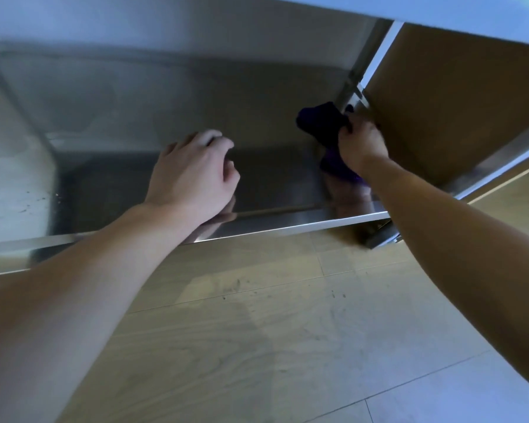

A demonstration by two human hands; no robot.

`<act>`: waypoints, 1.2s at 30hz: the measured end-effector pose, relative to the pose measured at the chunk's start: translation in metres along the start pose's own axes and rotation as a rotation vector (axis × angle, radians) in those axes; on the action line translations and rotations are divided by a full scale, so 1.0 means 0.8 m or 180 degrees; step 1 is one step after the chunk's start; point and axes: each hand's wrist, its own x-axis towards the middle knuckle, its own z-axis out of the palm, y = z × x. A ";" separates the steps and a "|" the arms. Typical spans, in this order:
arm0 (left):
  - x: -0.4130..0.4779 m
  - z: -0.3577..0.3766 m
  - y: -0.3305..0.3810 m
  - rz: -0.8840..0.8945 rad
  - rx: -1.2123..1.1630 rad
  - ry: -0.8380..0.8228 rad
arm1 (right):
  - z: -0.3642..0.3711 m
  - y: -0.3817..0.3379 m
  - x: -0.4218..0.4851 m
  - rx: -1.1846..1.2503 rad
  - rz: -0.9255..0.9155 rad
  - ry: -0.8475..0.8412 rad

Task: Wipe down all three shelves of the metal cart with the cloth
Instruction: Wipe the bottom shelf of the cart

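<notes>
A low stainless steel shelf of the metal cart fills the middle of the view, seen from above and in front. My right hand grips a dark purple cloth at the shelf's far right corner, beside the cart's upright post. Part of the cloth hangs below the hand. My left hand hovers over the middle of the shelf with its fingers loosely curled and nothing in it. The shelf above shows only as a pale edge at the top.
A brown panel stands right of the post. Light wooden flooring spreads in front of the cart. A caster bracket sits under the shelf's front right corner. Another cart leg rises at the left.
</notes>
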 end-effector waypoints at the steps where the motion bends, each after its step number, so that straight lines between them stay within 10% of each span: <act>1: -0.001 0.006 0.002 0.0023 -0.0012 -0.0008 | -0.004 0.013 0.007 -0.0041 0.0144 0.0068; 14: -0.005 0.026 0.000 0.0085 -0.0020 0.0083 | 0.004 -0.001 0.086 0.0264 0.0754 0.0164; 26: -0.004 0.021 0.002 0.0171 0.0006 0.0131 | 0.098 -0.196 0.039 0.0484 -0.1344 -0.0714; 36: -0.020 -0.029 -0.040 0.0119 -0.0150 0.0039 | 0.094 -0.214 0.004 0.0422 -0.1337 -0.0725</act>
